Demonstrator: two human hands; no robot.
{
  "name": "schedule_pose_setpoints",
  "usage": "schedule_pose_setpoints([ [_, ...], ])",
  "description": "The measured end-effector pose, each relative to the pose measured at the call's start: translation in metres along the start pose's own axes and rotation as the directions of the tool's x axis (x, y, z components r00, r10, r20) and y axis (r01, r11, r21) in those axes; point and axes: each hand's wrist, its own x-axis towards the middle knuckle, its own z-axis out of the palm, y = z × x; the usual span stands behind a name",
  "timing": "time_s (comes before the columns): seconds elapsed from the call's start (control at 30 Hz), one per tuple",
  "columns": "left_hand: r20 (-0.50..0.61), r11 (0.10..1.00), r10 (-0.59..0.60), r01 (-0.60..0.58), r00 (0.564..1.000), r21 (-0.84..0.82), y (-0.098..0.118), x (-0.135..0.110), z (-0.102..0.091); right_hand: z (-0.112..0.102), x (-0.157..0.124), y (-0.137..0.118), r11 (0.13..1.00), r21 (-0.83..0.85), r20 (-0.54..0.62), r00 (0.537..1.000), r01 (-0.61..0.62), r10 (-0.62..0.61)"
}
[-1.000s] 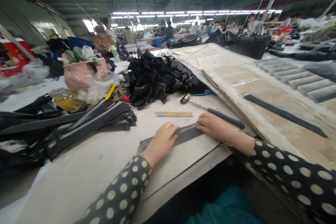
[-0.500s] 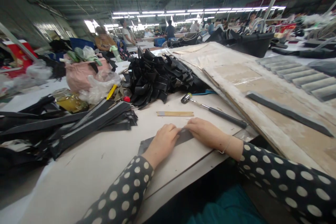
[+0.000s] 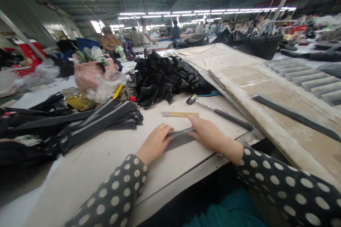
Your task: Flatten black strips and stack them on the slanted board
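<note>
A dark grey strip of material (image 3: 178, 138) lies flat on the pale table (image 3: 106, 163) in front of me. My left hand (image 3: 156, 142) presses on its left part with curled fingers. My right hand (image 3: 207, 134) rests on its right end, fingers laid over it. A short gap of bare strip shows between the two hands. Both sleeves are black with white dots. A hammer (image 3: 218, 112) with a black handle lies just beyond my right hand, and a thin wooden stick (image 3: 180, 114) lies beyond the strip.
A stack of long dark strips (image 3: 87, 124) lies at the left. A heap of folded black pieces (image 3: 165, 76) sits behind the stick. A pink bag (image 3: 92, 71) and plastic bags stand at the back left. A stained board (image 3: 266, 88) with one dark strip slopes at the right. Other people work far behind.
My right hand has slid leftward along the strip toward my left hand, and the left hand has shifted a little left. The camera has drifted slightly.
</note>
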Motion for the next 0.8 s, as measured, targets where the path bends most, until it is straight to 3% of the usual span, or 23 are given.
schedule_pose_setpoints([
  [0.07,-0.001,1.000,0.003,-0.003,1.000,0.012,-0.002,-0.003,-0.001,0.002,0.003,-0.001,0.994,0.106,-0.003,0.999,0.034,-0.034],
  [0.17,0.007,0.998,0.010,-0.011,1.000,0.054,-0.002,-0.005,0.000,0.007,0.008,-0.007,0.953,0.242,0.000,0.982,0.183,-0.189],
  [0.3,0.021,0.994,0.010,-0.012,1.000,0.109,0.000,-0.006,0.002,0.011,0.011,-0.022,0.939,0.208,0.022,0.958,0.275,-0.285],
  [0.43,0.062,0.985,0.024,-0.035,0.998,0.170,-0.001,-0.004,0.001,0.012,0.010,-0.036,0.956,-0.016,0.061,0.954,0.294,-0.292],
  [0.53,0.096,0.989,0.023,-0.037,0.995,0.142,-0.007,-0.008,-0.006,0.012,0.011,-0.040,0.966,-0.068,0.056,0.968,0.247,-0.244],
  [0.7,0.054,0.997,-0.082,0.083,0.995,-0.009,-0.024,-0.029,-0.021,0.012,0.017,-0.037,0.985,0.062,-0.007,0.987,0.158,-0.158],
  [0.8,0.041,0.996,-0.081,0.082,0.996,-0.030,-0.028,-0.038,-0.024,0.013,0.022,-0.037,0.956,0.204,-0.023,0.977,0.211,-0.211],
])
